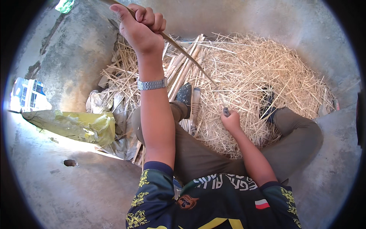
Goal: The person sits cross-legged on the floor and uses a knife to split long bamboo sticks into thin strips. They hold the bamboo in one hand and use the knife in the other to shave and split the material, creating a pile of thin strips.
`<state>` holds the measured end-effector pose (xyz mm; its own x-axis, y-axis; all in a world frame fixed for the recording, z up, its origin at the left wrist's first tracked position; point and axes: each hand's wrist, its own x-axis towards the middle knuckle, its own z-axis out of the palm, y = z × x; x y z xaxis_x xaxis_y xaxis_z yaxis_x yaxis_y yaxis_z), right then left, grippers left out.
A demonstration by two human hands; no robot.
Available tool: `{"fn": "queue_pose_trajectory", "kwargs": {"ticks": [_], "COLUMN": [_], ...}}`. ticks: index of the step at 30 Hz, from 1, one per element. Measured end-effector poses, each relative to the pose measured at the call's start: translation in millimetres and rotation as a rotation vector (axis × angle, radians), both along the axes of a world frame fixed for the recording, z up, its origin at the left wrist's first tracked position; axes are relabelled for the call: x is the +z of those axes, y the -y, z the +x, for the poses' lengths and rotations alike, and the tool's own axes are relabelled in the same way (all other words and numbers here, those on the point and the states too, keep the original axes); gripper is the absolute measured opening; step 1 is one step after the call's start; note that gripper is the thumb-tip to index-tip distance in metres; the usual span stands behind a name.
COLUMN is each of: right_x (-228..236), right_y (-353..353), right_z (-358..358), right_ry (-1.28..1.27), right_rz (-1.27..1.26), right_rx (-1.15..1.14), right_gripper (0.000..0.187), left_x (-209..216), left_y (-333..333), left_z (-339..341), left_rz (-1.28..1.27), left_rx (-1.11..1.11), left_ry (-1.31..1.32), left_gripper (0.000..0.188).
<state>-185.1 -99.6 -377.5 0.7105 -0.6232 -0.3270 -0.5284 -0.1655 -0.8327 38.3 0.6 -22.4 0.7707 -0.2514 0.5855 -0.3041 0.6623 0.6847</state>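
Observation:
My left hand point(142, 30) is raised high at the upper left, with its fingers wrapped round a long, thin bamboo strip point(185, 55). The strip slants down to the right, and its lower end stops above a pile of shavings. Below and to the right, my right hand point(231, 122) is closed round a small tool point(226, 112). Only its rounded, dark grey end shows above my fist, so its kind cannot be made out. The strip's end and the tool are apart.
Pale shavings point(244, 68) lie heaped between and beyond my feet. Split sticks point(190, 57) and a cord-wrapped wooden piece point(196, 105) lie by one shoe point(184, 94). At left are a yellow sack point(95, 126) and a concrete wall point(76, 65).

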Motion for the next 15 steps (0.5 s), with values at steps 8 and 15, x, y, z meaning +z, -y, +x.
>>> {"fn": "queue_pose_trajectory", "kwargs": {"ticks": [8, 15], "right_x": [-17.0, -12.5], "right_y": [19.7, 31.4], "right_z": [-0.1, -1.1], "right_ry": [-0.243, -0.015], "right_rz": [0.119, 1.182], "right_rx": [-0.032, -0.1], "right_gripper": [0.024, 0.019], "left_x": [3.9, 2.4], "left_y": [5.9, 15.3], "left_z": [-11.7, -13.2], "left_rz": [-0.012, 0.002], "left_rx": [-0.019, -0.023], "left_ry": [0.035, 0.09], "left_gripper": [0.062, 0.062]}}
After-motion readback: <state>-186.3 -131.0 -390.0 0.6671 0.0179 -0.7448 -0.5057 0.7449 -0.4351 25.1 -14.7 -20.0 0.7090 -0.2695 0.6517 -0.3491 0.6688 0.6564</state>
